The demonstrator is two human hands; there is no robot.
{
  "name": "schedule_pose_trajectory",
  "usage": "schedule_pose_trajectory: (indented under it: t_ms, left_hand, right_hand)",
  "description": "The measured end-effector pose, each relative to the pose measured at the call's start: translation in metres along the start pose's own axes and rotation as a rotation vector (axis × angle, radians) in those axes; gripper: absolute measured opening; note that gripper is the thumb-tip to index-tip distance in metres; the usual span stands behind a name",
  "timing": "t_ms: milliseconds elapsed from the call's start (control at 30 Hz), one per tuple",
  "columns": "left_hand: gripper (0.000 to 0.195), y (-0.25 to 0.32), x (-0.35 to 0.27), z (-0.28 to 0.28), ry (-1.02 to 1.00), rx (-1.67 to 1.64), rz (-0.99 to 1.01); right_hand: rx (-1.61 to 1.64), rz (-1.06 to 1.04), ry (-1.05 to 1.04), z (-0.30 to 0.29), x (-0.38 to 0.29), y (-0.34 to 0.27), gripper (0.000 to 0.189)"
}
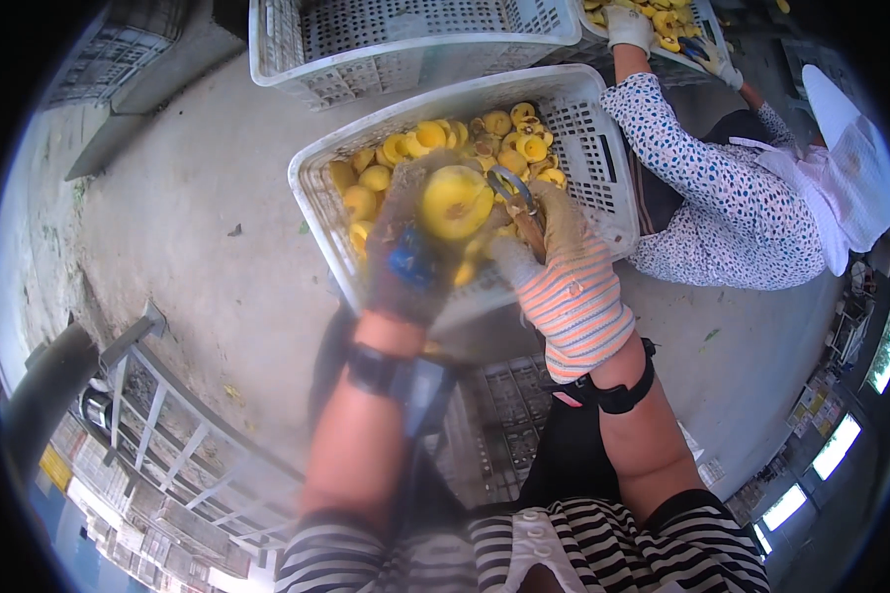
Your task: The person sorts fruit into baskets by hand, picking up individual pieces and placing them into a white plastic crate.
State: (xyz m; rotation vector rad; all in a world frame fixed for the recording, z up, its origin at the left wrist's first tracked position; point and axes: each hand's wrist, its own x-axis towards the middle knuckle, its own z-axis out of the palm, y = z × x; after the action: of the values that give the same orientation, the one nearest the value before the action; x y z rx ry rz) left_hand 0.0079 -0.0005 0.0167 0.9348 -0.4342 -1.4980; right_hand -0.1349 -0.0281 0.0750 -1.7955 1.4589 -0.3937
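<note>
My left hand [408, 248], in a soiled dark glove with a blue patch, holds a halved yellow peach [456, 201], its brownish hollow facing up. Motion blurs this hand. A striped, stained work glove covers my right hand [575, 296], which grips a pitting tool with a wooden handle and a curved metal loop [515, 184]. The loop is just right of the peach half, apart from it. Below both hands stands a white plastic crate [582, 144], partly filled with yellow peach halves [497, 122], some hollow side up. My hands and forearms hide its near side.
Beyond this crate is another white crate [408, 55]. At the right, a co-worker [727, 200] in a spotted top and white hat reaches into a crate of yellow fruit [667, 26]. A dark slatted crate [515, 415] lies near my legs. Metal railing [170, 437] stands lower left.
</note>
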Motion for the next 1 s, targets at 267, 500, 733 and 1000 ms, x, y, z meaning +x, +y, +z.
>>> schedule_pose_trajectory:
  t_ms: [267,500,733,1000]
  left_hand:
    - [0.04,0.001,0.004,0.004,0.186,-0.551,-0.29]
    - [0.039,-0.012,0.006,-0.004,0.223,-0.481,-0.246]
    - [0.037,-0.022,0.0,-0.001,0.254,0.758,0.147]
    - [0.035,-0.015,-0.004,0.009,0.268,0.777,0.206]
  right_hand:
    - [-0.139,0.075,-0.011,0.016,-0.021,0.012,0.039]
    - [-0.242,-0.102,-0.006,0.019,-0.011,0.014,0.018]
    - [-0.278,0.05,-0.162,0.027,-0.014,0.015,0.016]
    - [-0.278,0.109,-0.237,0.041,-0.025,0.024,0.012]
